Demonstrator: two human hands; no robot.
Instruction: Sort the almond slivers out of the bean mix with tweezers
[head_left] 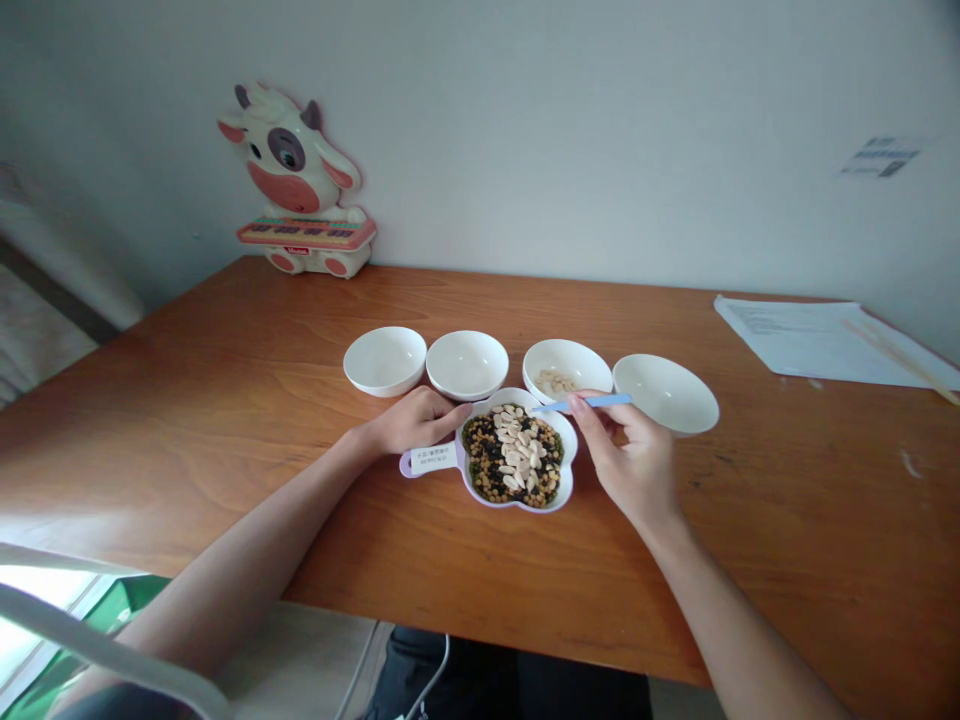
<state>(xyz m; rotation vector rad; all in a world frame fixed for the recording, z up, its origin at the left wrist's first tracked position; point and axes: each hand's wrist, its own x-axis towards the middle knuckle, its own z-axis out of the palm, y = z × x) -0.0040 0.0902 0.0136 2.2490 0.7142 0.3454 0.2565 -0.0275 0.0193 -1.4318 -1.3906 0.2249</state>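
Observation:
A flower-shaped dish (574,470) with a lilac rim and a labelled handle (433,459) stands near the table's front. Pale flat seeds (519,450) lie in it on top of small dark and tan grains (484,470). My left hand (424,420) grips the dish's left rim, thumb on the edge. Pinched in my right hand (626,450) is thin light-blue tweezers (600,401), its tip above the dish's far side. Just behind, a white bowl (568,352) holds a few pale seeds (555,382).
Three more white bowls stand in the same row: two to the left, the outer bowl (385,361) and the inner bowl (467,365), and one bowl (666,393) at the right. A cow toy keyboard (306,232) leans at the back left. Papers (810,340) lie at the far right.

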